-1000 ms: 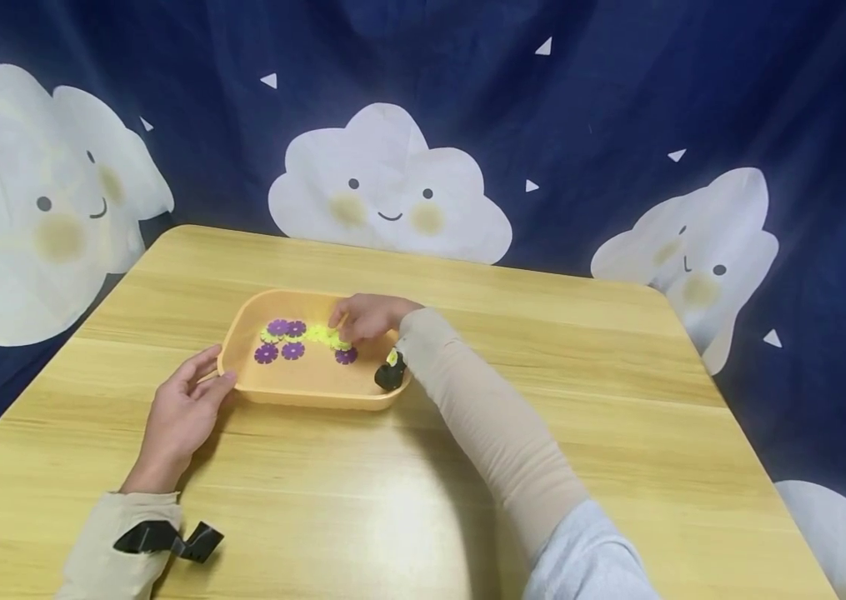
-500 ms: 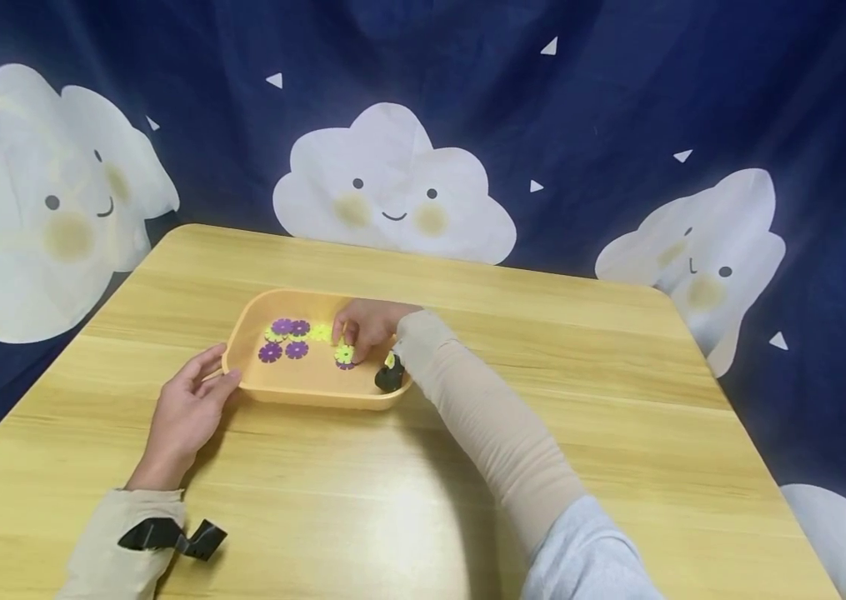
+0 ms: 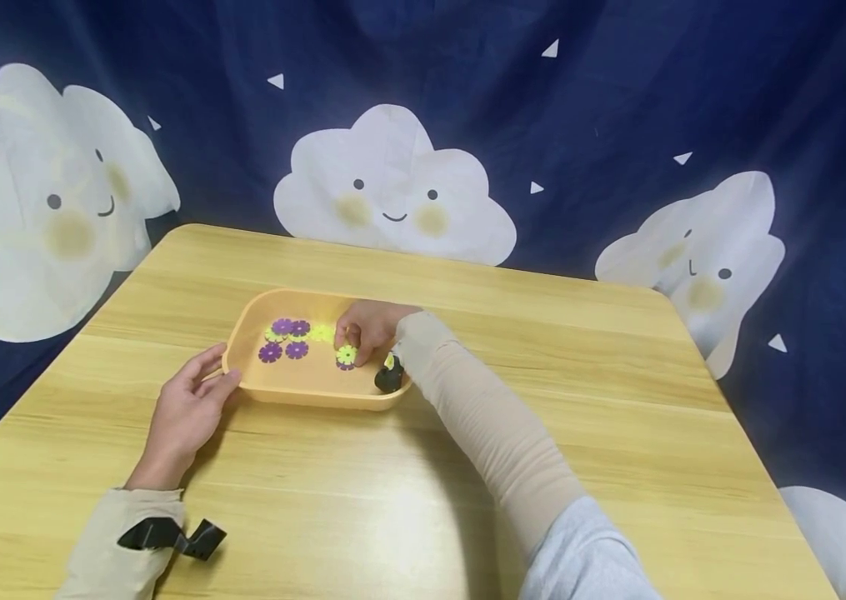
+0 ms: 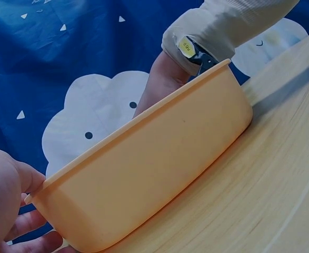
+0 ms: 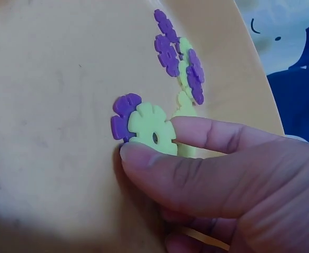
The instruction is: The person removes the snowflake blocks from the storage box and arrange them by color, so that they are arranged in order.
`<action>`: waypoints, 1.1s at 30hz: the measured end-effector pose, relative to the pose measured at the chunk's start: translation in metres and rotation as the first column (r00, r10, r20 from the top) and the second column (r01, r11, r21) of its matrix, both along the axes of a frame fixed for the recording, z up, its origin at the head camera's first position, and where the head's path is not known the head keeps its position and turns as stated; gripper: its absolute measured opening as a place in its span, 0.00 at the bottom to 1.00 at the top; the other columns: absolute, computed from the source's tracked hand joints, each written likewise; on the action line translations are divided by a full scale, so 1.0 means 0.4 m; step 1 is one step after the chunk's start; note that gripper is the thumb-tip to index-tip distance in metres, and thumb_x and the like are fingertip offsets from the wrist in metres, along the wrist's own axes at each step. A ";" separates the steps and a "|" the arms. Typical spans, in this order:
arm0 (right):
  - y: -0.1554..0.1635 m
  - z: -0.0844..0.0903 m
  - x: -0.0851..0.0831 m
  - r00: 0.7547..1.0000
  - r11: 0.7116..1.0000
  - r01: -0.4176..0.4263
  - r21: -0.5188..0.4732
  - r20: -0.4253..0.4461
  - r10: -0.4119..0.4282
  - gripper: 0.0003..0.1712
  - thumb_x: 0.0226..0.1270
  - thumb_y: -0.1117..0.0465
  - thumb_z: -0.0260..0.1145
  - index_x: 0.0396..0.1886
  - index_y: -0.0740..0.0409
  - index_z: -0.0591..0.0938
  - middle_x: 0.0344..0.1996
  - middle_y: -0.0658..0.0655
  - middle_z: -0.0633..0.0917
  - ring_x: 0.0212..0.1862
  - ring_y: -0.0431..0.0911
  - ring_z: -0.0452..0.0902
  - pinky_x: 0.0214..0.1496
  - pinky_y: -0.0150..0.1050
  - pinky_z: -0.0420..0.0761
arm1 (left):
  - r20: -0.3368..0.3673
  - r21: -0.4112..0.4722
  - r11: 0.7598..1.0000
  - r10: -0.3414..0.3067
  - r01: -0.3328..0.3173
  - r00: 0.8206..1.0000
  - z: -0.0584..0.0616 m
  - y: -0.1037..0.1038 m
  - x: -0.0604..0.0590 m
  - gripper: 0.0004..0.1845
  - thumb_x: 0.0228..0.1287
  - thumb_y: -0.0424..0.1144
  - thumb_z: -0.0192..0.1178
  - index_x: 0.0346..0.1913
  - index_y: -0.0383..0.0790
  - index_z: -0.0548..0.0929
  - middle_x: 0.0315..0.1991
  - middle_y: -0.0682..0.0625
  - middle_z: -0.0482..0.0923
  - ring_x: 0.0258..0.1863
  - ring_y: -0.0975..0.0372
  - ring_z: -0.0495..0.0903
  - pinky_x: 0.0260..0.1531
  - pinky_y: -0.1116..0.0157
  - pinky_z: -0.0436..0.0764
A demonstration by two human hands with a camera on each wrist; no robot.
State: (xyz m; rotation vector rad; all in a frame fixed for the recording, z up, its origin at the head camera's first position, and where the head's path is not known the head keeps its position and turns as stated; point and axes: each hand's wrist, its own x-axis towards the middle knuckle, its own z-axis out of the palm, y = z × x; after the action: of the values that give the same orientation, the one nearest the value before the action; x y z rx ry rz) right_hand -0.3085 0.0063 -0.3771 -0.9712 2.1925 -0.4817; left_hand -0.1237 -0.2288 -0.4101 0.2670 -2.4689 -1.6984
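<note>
I see the tray point(image 3: 310, 392) resting on the surface point(image 3: 407, 500), a little left of its middle and toward the far side. My left hand point(image 3: 186, 408) lies on the surface at the tray's left end, touching its rim. My right hand point(image 3: 366, 325) is inside the tray at its right part, with one flower piece point(image 3: 346, 354) pinched between its fingertips; that piece overlaps another one point(image 5: 121, 117) lying under it on the tray floor. A cluster of pieces point(image 3: 283, 337) lies in the tray's left half. The cloud backdrop point(image 3: 392, 192) hangs behind the surface.
</note>
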 end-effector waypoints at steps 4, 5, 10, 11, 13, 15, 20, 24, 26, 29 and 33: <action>-0.002 0.002 0.003 1.000 1.000 -0.004 0.008 -0.016 0.004 0.23 0.54 0.68 0.75 0.50 0.56 0.80 0.31 0.53 0.81 0.36 0.41 0.75 0.41 0.28 0.76 | 0.000 0.001 1.000 -0.001 0.001 1.000 -0.001 -0.001 0.002 0.31 0.73 0.44 0.53 0.73 0.37 0.60 0.67 0.34 0.65 0.44 0.80 0.70 0.41 0.85 0.76; -0.002 0.003 0.004 1.000 1.000 -0.005 0.008 -0.017 0.006 0.22 0.54 0.68 0.75 0.49 0.55 0.80 0.30 0.52 0.80 0.34 0.41 0.74 0.40 0.28 0.76 | -0.001 0.001 1.000 -0.002 0.002 1.000 -0.001 -0.001 0.002 0.31 0.73 0.44 0.53 0.73 0.37 0.60 0.67 0.34 0.65 0.44 0.81 0.70 0.41 0.85 0.76; -0.002 0.004 0.006 1.000 1.000 0.023 0.008 0.013 -0.024 0.17 0.58 0.68 0.73 0.44 0.57 0.76 0.25 0.52 0.75 0.28 0.41 0.70 0.35 0.30 0.74 | -0.006 0.003 1.000 -0.001 0.001 1.000 0.001 0.001 0.006 0.31 0.73 0.44 0.54 0.73 0.37 0.60 0.66 0.34 0.65 0.44 0.81 0.70 0.41 0.84 0.76; -0.003 0.003 0.006 1.000 1.000 0.027 0.013 0.013 -0.027 0.16 0.59 0.67 0.72 0.44 0.57 0.75 0.24 0.52 0.75 0.27 0.41 0.71 0.35 0.30 0.75 | -0.007 0.004 1.000 -0.002 0.002 1.000 0.001 0.001 0.006 0.31 0.73 0.44 0.54 0.73 0.37 0.60 0.66 0.34 0.65 0.44 0.81 0.70 0.41 0.84 0.76; -0.003 0.003 0.005 1.000 0.999 0.025 0.023 0.001 -0.025 0.14 0.62 0.65 0.70 0.45 0.56 0.75 0.24 0.52 0.76 0.26 0.42 0.73 0.36 0.30 0.75 | -0.006 0.003 1.000 -0.002 0.002 1.000 0.000 0.001 0.006 0.31 0.73 0.44 0.53 0.73 0.37 0.60 0.66 0.34 0.65 0.44 0.81 0.70 0.41 0.84 0.76; -0.003 0.004 0.004 1.000 1.000 0.014 0.027 -0.010 -0.013 0.14 0.65 0.63 0.68 0.47 0.57 0.75 0.22 0.53 0.77 0.25 0.43 0.75 0.37 0.30 0.76 | -0.005 0.001 1.000 -0.002 0.002 1.000 0.001 0.000 0.006 0.31 0.73 0.45 0.53 0.73 0.37 0.60 0.66 0.34 0.65 0.45 0.80 0.70 0.41 0.85 0.75; 0.000 0.009 0.002 0.999 1.000 0.028 0.012 0.019 -0.028 0.17 0.68 0.63 0.65 0.55 0.55 0.75 0.18 0.53 0.76 0.22 0.43 0.73 0.33 0.31 0.75 | 0.004 -0.005 1.000 -0.003 0.003 1.000 0.002 -0.001 0.004 0.31 0.73 0.45 0.53 0.74 0.38 0.60 0.67 0.35 0.65 0.46 0.79 0.70 0.42 0.84 0.75; 0.005 0.019 -0.001 0.999 0.999 0.033 0.000 0.008 -0.033 0.17 0.68 0.62 0.66 0.55 0.52 0.76 0.19 0.51 0.74 0.20 0.41 0.70 0.31 0.31 0.74 | 0.011 -0.016 1.000 -0.002 0.003 1.000 0.002 -0.001 0.002 0.32 0.73 0.46 0.53 0.74 0.38 0.60 0.67 0.35 0.65 0.46 0.78 0.71 0.42 0.85 0.75; 0.007 0.028 -0.001 1.000 1.000 0.029 -0.003 -0.007 -0.029 0.18 0.67 0.62 0.66 0.55 0.51 0.76 0.23 0.51 0.74 0.21 0.41 0.70 0.32 0.32 0.74 | 0.012 -0.021 1.000 0.000 0.000 1.000 0.002 -0.001 0.001 0.31 0.73 0.46 0.53 0.74 0.39 0.60 0.66 0.36 0.66 0.46 0.77 0.71 0.42 0.85 0.75; 0.012 0.040 -0.001 0.999 1.000 0.020 0.005 -0.029 -0.020 0.20 0.68 0.60 0.66 0.58 0.49 0.76 0.31 0.53 0.76 0.24 0.42 0.71 0.37 0.33 0.76 | 0.011 -0.016 1.000 0.005 -0.004 1.000 0.003 0.000 0.001 0.31 0.73 0.45 0.54 0.74 0.38 0.60 0.66 0.35 0.66 0.45 0.78 0.71 0.42 0.85 0.75; 0.019 0.051 0.001 0.999 1.000 0.004 0.024 -0.054 -0.002 0.22 0.69 0.60 0.64 0.62 0.49 0.74 0.37 0.53 0.79 0.28 0.41 0.73 0.40 0.32 0.76 | 0.011 0.003 1.000 0.016 -0.016 1.000 0.002 0.002 0.001 0.31 0.73 0.45 0.54 0.73 0.38 0.60 0.65 0.35 0.66 0.44 0.80 0.71 0.41 0.84 0.76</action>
State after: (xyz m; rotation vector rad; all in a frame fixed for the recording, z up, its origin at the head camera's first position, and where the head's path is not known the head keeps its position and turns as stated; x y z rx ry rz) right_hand -0.3083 0.0141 -0.3567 -0.9783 2.2428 -0.4337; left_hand -0.1235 -0.2280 -0.4093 0.2967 -2.4647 -1.6992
